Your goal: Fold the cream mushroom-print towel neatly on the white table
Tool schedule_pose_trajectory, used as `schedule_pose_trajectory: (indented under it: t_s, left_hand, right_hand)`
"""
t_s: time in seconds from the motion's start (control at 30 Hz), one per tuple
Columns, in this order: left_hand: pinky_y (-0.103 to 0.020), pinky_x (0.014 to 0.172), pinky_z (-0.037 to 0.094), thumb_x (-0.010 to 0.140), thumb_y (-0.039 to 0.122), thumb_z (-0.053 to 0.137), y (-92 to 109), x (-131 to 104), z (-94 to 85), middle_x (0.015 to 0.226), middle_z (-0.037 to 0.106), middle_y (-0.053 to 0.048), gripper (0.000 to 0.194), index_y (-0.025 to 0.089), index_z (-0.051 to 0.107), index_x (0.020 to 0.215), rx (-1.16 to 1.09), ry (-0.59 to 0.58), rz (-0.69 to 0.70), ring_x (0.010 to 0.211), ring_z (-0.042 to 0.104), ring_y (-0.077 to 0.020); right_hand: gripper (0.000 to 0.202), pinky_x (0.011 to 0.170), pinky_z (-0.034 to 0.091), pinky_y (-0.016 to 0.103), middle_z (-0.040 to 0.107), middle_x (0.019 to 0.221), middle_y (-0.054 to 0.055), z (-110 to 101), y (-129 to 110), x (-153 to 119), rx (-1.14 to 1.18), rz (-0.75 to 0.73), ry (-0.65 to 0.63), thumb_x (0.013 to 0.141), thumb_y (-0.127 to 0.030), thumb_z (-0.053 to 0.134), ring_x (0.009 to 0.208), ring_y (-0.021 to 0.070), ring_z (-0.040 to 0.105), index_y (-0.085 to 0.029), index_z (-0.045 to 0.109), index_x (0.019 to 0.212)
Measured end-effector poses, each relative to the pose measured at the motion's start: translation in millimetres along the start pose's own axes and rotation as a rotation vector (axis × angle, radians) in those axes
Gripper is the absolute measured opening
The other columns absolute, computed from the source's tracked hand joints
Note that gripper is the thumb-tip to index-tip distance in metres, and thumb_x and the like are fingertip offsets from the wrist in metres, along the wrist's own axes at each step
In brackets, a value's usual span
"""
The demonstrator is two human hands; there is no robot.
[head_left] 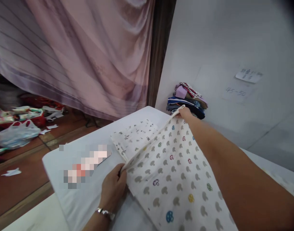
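A white cloth printed with grey and coloured mushroom shapes (175,173) is stretched between my hands over the white table. My left hand (115,183), with a bracelet at the wrist, pinches its near left corner. Farther off, my right hand (184,113) grips the cloth's far corner, arm reaching across from the right. Another white cloth with small dark prints (134,138) lies flat on the table beyond, partly covered by the mushroom cloth. The near part of the mushroom cloth runs out of view at the bottom.
Folded clothes (186,101) are stacked against the white wall (221,48). A blurred-out patch (84,166) lies on the table (65,202) at left. A pink curtain (101,54) hangs behind. On the floor stand a plastic bag (18,133) and a red basket (37,120).
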State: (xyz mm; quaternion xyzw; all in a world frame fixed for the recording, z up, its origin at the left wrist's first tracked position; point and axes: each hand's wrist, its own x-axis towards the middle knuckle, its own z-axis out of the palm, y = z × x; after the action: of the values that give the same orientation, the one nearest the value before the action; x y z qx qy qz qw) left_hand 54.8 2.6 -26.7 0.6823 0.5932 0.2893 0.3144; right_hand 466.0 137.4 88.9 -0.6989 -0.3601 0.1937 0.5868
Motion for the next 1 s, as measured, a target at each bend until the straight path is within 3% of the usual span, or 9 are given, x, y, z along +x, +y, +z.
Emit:
schedule_pose_trajectory:
  t_s: [0.2,0.4,0.6,0.77,1.0]
  left_hand:
    - [-0.024,0.056,0.038,0.082,0.029,0.039,-0.9,3.5,0.0,0.067,0.065,0.003,0.023,0.027,0.058,0.095,0.14,-0.028,-0.049,0.063,0.06,-0.0173]
    - [-0.025,0.053,0.035,0.082,0.028,0.037,-0.1,3.7,2.5,0.062,0.061,0.003,0.021,0.025,0.051,0.098,0.183,-0.023,-0.059,0.058,0.058,-0.0173]
    - [-0.026,0.056,0.035,0.084,0.033,0.039,4.8,2.0,3.4,0.068,0.061,0.001,0.019,0.024,0.051,0.096,0.208,-0.011,-0.052,0.064,0.059,-0.0181]
    - [-0.026,0.058,0.036,0.086,0.046,0.04,5.1,2.5,5.0,0.071,0.062,0.002,0.025,0.026,0.054,0.092,0.195,-0.011,-0.041,0.068,0.059,-0.0184]
    - [-0.026,0.059,0.035,0.088,0.046,0.037,3.8,2.7,5.4,0.07,0.062,0.001,0.027,0.025,0.055,0.088,0.156,-0.009,-0.034,0.066,0.057,-0.0168]
  right_hand:
    - [0.034,0.057,0.055,0.03,0.063,0.089,0.011,28.7,51.5,5.4,-0.11,0.128,-0.023,0.08,-0.012,0.045,0.068,0.0155,0.062,-0.013,0.053,0.113]
    - [0.036,0.067,0.053,0.026,0.065,0.099,0.008,42.1,84.7,-41.0,-0.325,0.051,-0.177,0.084,-0.021,0.044,0.08,0.0147,0.062,-0.016,0.052,0.119]
    - [0.027,0.088,0.043,0.025,0.067,0.102,0.003,52.2,75.7,-83.8,-0.632,-0.219,-0.435,0.079,-0.013,0.05,0.096,0.0162,0.058,-0.019,0.069,0.097]
    - [0.03,0.079,0.042,0.022,0.068,0.094,0.0,68.3,61.8,-94.2,-0.849,-0.354,-0.674,0.075,-0.014,0.056,0.087,0.0161,0.06,-0.023,0.07,0.1]
    - [0.026,0.077,0.039,0.025,0.065,0.106,0.004,78.9,63.9,-96.9,-1.048,-0.471,-0.75,0.078,-0.016,0.053,0.097,0.0209,0.056,-0.023,0.068,0.098]
